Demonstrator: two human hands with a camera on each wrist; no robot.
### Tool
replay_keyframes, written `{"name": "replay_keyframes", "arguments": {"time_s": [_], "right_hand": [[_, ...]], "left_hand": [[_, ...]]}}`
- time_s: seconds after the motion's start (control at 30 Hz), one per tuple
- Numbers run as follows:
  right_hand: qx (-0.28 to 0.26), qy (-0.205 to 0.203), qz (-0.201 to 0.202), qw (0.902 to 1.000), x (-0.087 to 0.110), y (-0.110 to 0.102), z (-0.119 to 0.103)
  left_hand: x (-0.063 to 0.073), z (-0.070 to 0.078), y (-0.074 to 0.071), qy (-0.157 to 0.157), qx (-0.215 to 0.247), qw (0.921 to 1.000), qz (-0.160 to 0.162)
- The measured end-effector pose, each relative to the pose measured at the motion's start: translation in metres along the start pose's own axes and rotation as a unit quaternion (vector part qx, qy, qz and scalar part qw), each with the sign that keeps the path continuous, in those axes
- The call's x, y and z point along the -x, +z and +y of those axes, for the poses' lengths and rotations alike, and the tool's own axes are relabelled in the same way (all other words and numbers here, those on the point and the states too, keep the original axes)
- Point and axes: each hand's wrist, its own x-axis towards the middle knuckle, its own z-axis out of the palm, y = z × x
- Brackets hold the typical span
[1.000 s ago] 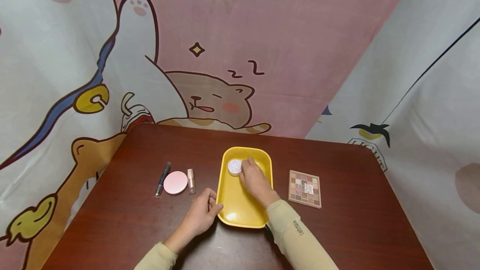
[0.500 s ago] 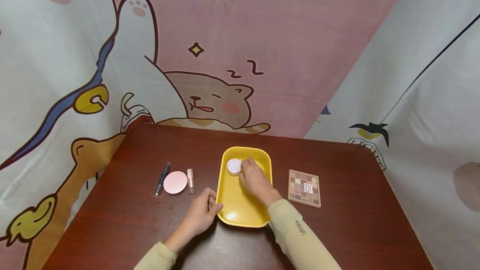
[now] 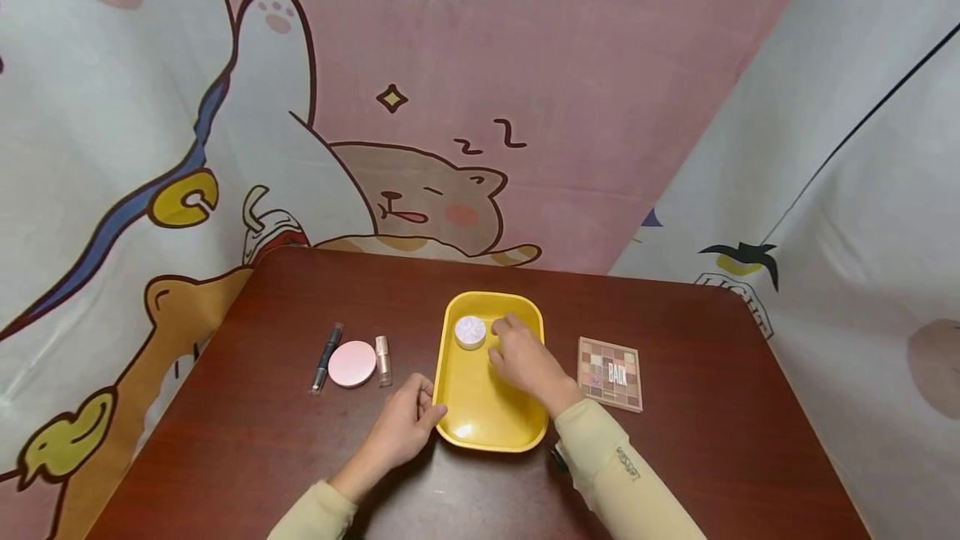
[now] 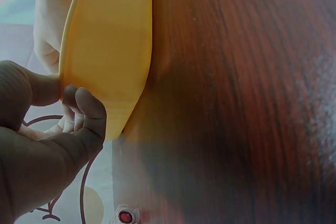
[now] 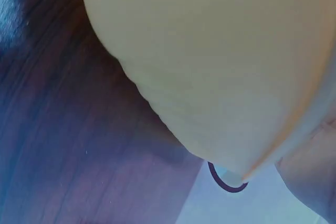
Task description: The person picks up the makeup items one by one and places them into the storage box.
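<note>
A yellow tray (image 3: 491, 432) sits on the table, and a small round pale-lilac case (image 3: 470, 332) lies inside near its far left corner. My left hand (image 3: 408, 419) pinches the tray's left rim. In the left wrist view, the thumb (image 4: 44, 88) is at the rim and the curled fingers (image 4: 90, 109) are against the outer wall. My right hand (image 3: 525, 361) is over the tray, just right of the round case and apart from it, fingers loosely bent around nothing visible. The right wrist view mostly shows the washed-out tray wall (image 5: 210, 66), with little of the hand.
Left of the tray lie a dark double-ended stick (image 3: 327, 358), a round pink compact (image 3: 352, 364) and a lipstick-like tube (image 3: 383, 361). An eyeshadow palette (image 3: 610, 373) lies to the right. A patterned cloth (image 3: 600, 107) hangs behind the table (image 3: 712, 407).
My right hand has let go of the round case and drawn back to the right. The case stays in the tray. My left hand keeps its place on the rim.
</note>
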Motion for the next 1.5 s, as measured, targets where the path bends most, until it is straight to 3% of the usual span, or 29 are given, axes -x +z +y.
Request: {"name": "replay_keyframes", "arguments": {"time_s": [0.27,0.6,0.93,1.3,1.5], "right_hand": [[-0.004,0.01,0.013,0.9999,0.012,-0.014,0.007],[-0.013,0.033,0.06,0.9976,0.029,-0.027,0.02],[-0.024,-0.011,0.142,0.9895,0.041,-0.034,0.037],[-0.033,0.046,0.14,0.9886,0.057,-0.035,0.052],[-0.031,0.054,0.153,0.9863,0.066,-0.032,0.063]], "left_hand": [[0.0,0.0,0.002,-0.004,0.001,1.0,-0.006],[0.001,0.0,0.003,-0.003,-0.001,1.0,0.001],[-0.001,0.002,0.0,-0.01,0.0,0.9999,-0.001],[-0.002,0.004,-0.002,-0.022,0.0,0.9997,-0.003],[-0.001,0.006,-0.001,-0.026,0.002,0.9997,-0.003]]}}
